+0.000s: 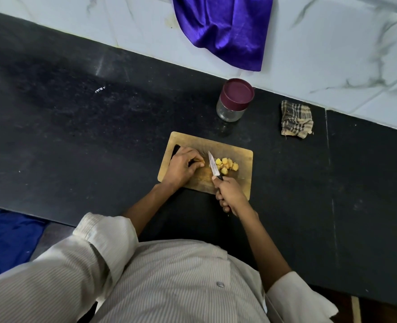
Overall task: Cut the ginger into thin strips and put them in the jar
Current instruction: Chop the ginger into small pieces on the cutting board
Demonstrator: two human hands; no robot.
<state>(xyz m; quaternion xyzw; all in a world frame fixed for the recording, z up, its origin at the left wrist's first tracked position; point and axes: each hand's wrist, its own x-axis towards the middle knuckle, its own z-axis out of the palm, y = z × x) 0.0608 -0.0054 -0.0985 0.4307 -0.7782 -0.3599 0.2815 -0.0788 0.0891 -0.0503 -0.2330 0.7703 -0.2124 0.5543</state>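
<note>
head view looks down at two hands on a wooden cutting board. the right hand has its fingers wrapped tight around the black handle of a small knife. the blade points away from the person and sits over the board, between the two hands. the left hand lies on the left part of the board with its fingers curled down and bunched together. a tiny yellow bit shows at its fingertips, just left of the blade, so it looks like it pinches a small piece of ginger, but most of that piece is hidden.

just right of the blade lies a little pile of cut ginger pieces. they are yellow and chunky, and they lie close together on the board.

past the far edge of the board stands the jar. it is clear glass with a dark red lid on top. it looks like nothing is in it.

right of the jar lies a folded checked cloth on the black counter. behind the counter is a white marble wall, and a shiny purple cloth hangs down over it. the person wears a pale striped shirt with rolled-up sleeves.
</note>
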